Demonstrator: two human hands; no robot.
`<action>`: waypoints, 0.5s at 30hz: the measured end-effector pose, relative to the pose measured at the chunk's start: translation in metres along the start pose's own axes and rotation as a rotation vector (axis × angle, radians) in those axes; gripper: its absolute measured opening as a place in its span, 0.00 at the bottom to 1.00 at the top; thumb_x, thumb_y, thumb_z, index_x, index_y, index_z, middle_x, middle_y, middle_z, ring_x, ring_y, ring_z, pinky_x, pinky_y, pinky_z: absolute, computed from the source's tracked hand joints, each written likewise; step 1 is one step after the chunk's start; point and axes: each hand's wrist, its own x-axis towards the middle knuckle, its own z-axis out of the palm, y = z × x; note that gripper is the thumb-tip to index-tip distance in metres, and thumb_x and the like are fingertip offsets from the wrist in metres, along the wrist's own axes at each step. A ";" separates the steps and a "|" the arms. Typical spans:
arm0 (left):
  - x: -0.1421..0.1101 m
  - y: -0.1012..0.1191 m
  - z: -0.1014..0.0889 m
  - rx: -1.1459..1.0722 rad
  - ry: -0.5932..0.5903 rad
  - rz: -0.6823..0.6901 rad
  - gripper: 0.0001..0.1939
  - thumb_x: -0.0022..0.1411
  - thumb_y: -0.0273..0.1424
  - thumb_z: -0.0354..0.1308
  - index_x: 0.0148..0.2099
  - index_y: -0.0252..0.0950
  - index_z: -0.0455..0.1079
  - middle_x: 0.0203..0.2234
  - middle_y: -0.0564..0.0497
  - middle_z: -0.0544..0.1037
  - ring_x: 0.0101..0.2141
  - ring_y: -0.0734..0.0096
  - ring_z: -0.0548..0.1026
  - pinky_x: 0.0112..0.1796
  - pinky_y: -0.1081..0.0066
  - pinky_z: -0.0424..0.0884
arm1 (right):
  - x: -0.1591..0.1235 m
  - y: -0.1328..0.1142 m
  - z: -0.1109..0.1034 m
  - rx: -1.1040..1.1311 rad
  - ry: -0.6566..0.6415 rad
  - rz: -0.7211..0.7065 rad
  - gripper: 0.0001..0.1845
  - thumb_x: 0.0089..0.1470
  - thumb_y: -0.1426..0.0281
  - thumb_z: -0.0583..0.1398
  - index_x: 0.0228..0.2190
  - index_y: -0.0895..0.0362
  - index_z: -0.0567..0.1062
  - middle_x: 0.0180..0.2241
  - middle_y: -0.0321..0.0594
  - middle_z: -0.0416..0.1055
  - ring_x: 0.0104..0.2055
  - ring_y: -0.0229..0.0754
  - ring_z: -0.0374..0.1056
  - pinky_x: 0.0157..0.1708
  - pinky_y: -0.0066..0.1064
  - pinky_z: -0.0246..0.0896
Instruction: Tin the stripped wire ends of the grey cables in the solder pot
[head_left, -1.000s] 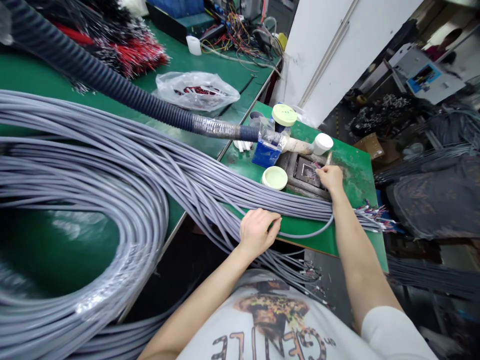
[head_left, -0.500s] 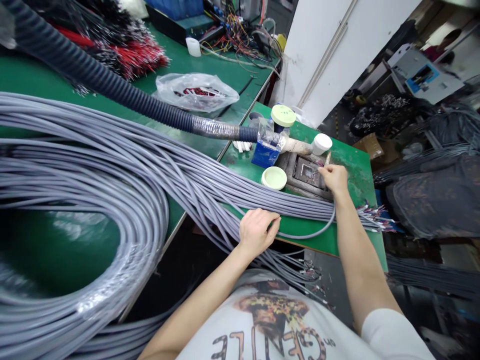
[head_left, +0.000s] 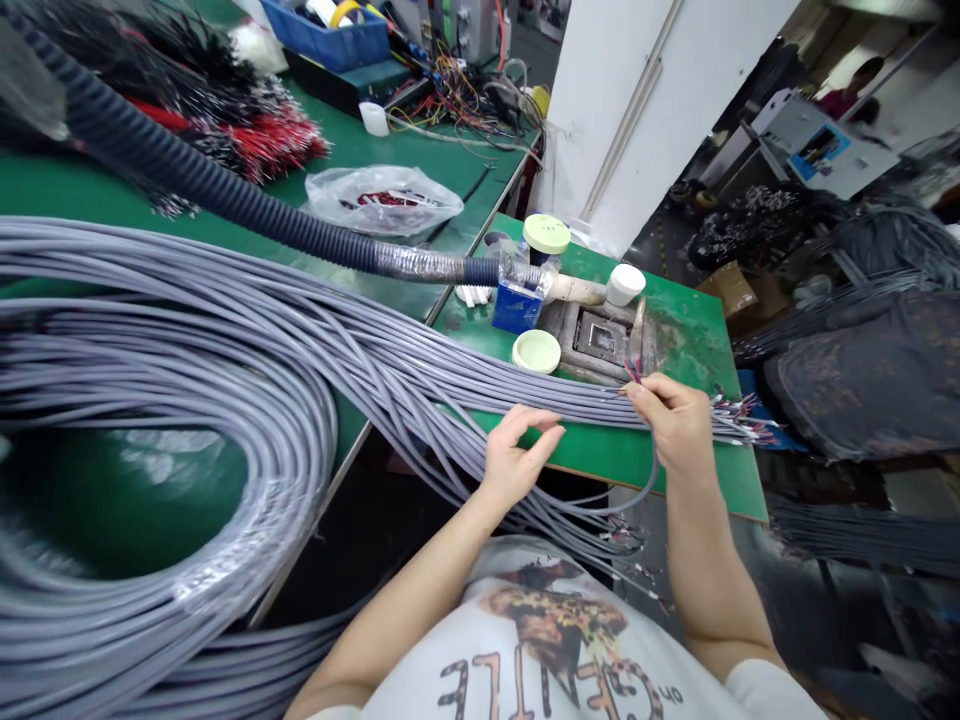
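One grey cable (head_left: 657,468) pinched in the right hand (head_left: 681,425), coloured wires (head_left: 634,371) poking past the fingertips.
Thumb and fingers clamp it near its end; the rest curves down below the grip. Left of the grip, the left hand (head_left: 515,458) holds thumb and fingers apart beside the cable bundle (head_left: 442,355); whether it touches a strand is hard to tell. Beyond the grip sits a grimy block (head_left: 576,362).
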 end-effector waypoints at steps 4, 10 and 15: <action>0.002 0.015 0.034 -0.558 -0.102 -0.307 0.21 0.50 0.39 0.68 0.45 0.39 0.71 0.31 0.50 0.78 0.30 0.72 0.74 0.34 0.70 0.70 | -0.019 -0.010 0.009 0.108 -0.043 0.023 0.13 0.51 0.63 0.63 0.20 0.56 0.74 0.18 0.32 0.58 0.21 0.34 0.53 0.22 0.29 0.49; 0.009 0.033 0.055 -0.881 -0.050 -0.521 0.17 0.45 0.40 0.70 0.33 0.37 0.71 0.21 0.57 0.70 0.22 0.79 0.66 0.27 0.74 0.66 | -0.033 -0.014 0.016 0.138 -0.081 0.000 0.13 0.53 0.65 0.62 0.20 0.55 0.73 0.20 0.32 0.61 0.22 0.35 0.56 0.23 0.29 0.52; 0.013 0.041 0.040 -0.993 -0.119 -0.567 0.16 0.49 0.42 0.67 0.30 0.36 0.68 0.25 0.53 0.70 0.26 0.75 0.68 0.29 0.71 0.67 | -0.046 -0.017 0.012 0.090 -0.210 0.011 0.06 0.53 0.65 0.62 0.34 0.52 0.77 0.24 0.34 0.70 0.25 0.37 0.64 0.24 0.29 0.59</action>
